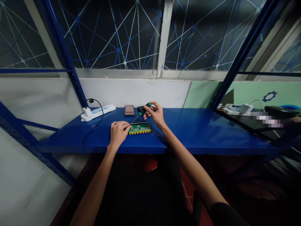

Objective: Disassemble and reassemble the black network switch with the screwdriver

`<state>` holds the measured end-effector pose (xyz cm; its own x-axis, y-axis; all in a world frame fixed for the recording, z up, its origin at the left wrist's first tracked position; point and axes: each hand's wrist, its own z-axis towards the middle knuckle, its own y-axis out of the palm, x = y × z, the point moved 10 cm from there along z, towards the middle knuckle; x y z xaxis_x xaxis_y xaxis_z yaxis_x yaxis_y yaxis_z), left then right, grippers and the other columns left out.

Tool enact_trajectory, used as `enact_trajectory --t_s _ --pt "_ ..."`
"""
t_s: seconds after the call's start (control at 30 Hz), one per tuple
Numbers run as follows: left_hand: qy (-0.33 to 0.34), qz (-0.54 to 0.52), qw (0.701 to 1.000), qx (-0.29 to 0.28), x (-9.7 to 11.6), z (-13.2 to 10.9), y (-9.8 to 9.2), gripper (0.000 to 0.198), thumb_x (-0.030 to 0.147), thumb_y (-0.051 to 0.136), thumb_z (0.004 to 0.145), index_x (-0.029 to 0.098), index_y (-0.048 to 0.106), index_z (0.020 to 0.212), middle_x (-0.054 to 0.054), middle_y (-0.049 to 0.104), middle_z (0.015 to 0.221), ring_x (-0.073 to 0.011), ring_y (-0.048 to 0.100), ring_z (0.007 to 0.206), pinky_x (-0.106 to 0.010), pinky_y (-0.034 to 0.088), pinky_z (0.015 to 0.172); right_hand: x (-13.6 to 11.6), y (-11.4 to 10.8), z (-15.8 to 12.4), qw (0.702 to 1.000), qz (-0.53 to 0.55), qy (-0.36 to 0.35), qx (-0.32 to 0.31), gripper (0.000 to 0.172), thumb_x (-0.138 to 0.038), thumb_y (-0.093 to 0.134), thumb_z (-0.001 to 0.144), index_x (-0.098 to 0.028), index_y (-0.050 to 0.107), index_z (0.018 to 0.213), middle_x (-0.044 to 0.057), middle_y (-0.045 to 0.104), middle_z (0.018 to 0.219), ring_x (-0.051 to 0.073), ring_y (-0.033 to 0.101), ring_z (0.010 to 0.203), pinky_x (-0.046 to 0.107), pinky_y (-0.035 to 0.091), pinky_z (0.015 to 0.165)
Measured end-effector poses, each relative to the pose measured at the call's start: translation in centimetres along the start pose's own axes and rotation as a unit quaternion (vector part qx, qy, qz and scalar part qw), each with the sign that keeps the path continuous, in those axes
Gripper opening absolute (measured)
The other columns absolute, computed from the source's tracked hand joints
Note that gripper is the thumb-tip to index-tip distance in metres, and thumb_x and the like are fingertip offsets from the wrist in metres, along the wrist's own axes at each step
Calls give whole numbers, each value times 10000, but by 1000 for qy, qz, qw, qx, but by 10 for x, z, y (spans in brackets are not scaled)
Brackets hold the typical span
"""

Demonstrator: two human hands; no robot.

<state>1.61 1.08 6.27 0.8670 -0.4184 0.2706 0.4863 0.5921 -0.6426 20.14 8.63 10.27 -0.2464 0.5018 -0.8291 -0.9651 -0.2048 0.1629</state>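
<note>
Remotely, I watch the right hand (155, 115) grip a screwdriver (142, 111), the left hand (118, 133) curled, its hold unclear, beside the circuit board (141, 127), centre frame; apparently guiding the tip, next needing steady alignment.

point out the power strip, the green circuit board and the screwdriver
power strip (97, 111): head view, on the middle of its white body
green circuit board (140, 126): head view, on its upper face
screwdriver (144, 109): head view, on its black and green handle

Dark line-patterned windows (110, 34) over white wall (136, 92); blue table (192, 128) below; red tiled floor (188, 192) in shadow
</note>
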Motion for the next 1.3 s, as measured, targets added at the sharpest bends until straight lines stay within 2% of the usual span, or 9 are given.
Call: enact_trajectory --t_s 0.1,0.23,0.37,0.43,0.57,0.67,0.87,1.07,1.3 --pt "-11 -5 1000 -9 0 1 0 203 391 646 875 246 756 963 -49 745 1042 -255 659 1010 -416 442 917 1 -3 2 1000 -4 -6 7 456 -516 764 696 -247 490 942 -71 578 584 159 635 491 293 516 466" --pt "-28 -40 998 -44 -3 3 5 435 567 658 820 245 724 1104 -67 702 1168 -264 643 1061 -406 472 936 -3 -16 4 999 -21 -23 45 437 -548 730 726 -247 509 954 -74 563 581 144 615 475 270 490 447" --pt "2 -49 992 -114 2 1 22 657 674 676 738 253 655 1242 -74 630 1301 -291 565 1204 -432 436 1021 -13 -30 2 991 -62 -52 104 425 -568 690 763 -252 544 1005 -82 500 552 110 552 423 242 443 419" --pt "16 -43 987 -151 5 -1 30 699 688 667 736 262 623 1288 -77 592 1352 -305 527 1251 -457 420 1039 -19 -33 -1 985 -94 -75 124 409 -566 667 789 -254 560 1030 -64 513 597 94 528 416 241 430 414" --pt "23 -37 982 -183 6 -4 37 589 651 620 803 282 643 1262 -67 565 1384 -306 514 1264 -480 405 1051 -32 -29 -8 966 -175 -131 136 374 -548 608 851 -266 575 1095 -31 547 704 76 512 441 243 420 429" --pt "24 -38 983 -179 4 -4 38 503 608 603 841 285 671 1221 -58 581 1368 -292 526 1253 -471 404 1057 -38 -23 -13 947 -240 -164 140 383 -542 570 882 -271 577 1152 -18 562 731 89 528 500 253 441 482" --pt "25 -45 984 -168 3 -3 40 476 589 605 846 283 682 1202 -57 593 1353 -284 531 1246 -468 410 1054 -46 -8 -21 913 -324 -212 131 401 -520 547 908 -245 582 1197 -9 568 705 117 532 565 279 471 565" --pt "22 -46 984 -172 3 -3 39 482 593 603 845 285 679 1208 -62 586 1362 -292 522 1254 -485 406 1050 -46 -3 -23 910 -335 -213 117 402 -514 534 919 -233 583 1201 -8 570 705 117 522 565 284 480 583" --pt "20 -49 983 -175 4 -4 39 485 587 605 847 283 673 1220 -71 579 1371 -299 511 1264 -504 394 1053 -41 -1 -22 925 -315 -190 94 399 -552 542 897 -285 584 1190 0 571 730 140 541 589 308 501 599"
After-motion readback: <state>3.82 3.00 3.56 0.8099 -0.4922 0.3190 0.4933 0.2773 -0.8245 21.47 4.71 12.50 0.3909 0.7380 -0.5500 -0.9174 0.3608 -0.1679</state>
